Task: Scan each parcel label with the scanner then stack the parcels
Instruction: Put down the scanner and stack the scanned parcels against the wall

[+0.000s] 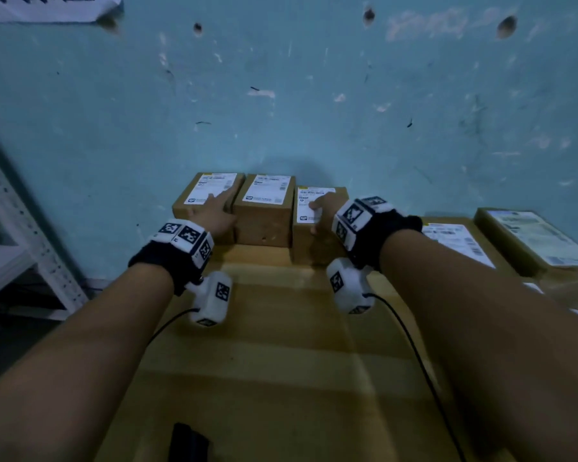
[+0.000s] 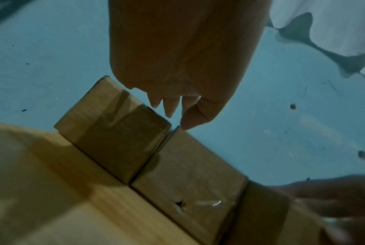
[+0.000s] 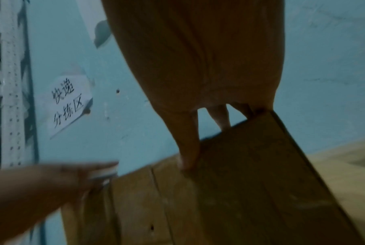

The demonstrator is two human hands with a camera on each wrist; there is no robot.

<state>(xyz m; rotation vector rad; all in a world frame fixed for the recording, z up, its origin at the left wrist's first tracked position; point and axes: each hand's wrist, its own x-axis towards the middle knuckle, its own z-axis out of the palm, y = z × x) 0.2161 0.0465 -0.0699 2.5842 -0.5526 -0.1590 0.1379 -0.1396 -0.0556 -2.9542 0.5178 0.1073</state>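
Three small brown parcels with white labels stand in a row against the blue wall. My left hand [image 1: 214,208] lies flat with straight fingers on the left parcel [image 1: 197,201], also seen as the left parcel [image 2: 112,132] from the left wrist. The middle parcel [image 1: 264,215] is untouched. My right hand [image 1: 319,208] grips the right parcel [image 1: 314,238]. Its thumb [image 3: 188,149] runs down the near face of the right parcel [image 3: 251,174] and its fingers reach over the top edge. A dark object [image 1: 187,441], too dim to identify, lies at the near edge.
The parcels rest on a large cardboard surface [image 1: 264,345]. Two bigger flat parcels [image 1: 454,241] [image 1: 534,238] lie to the right. A white metal shelf [image 1: 20,248] stands at the left. A paper sign [image 3: 68,106] hangs on the wall.
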